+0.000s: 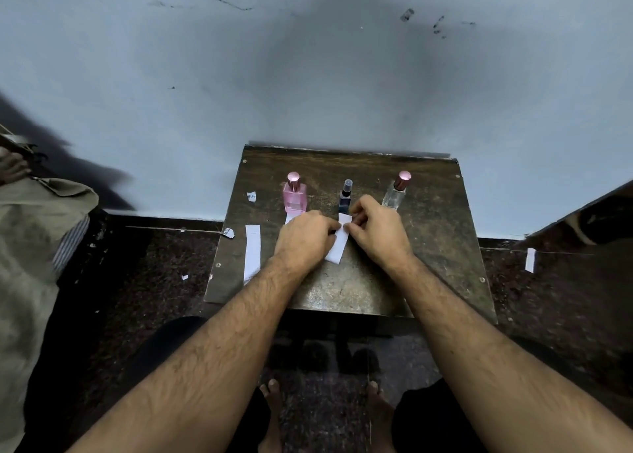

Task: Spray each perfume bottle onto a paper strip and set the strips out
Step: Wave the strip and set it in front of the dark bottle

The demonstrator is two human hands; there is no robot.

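A white paper strip (337, 243) is pinched between the fingertips of the left hand (303, 241) and the right hand (378, 233), low over the small wooden table (346, 291), just in front of the dark spray bottle (345, 197). The step in hand appears to be handling or placing this strip, not spraying. The pink perfume bottle (294, 195) and the clear bottle (397, 192) stand capped either side. A longer strip (252, 253) lies at the table's left edge; another piece (290, 217) is mostly hidden behind the left hand. Next, one hand would probably need to be freed for a bottle. Whether any strip is already scented cannot be told.
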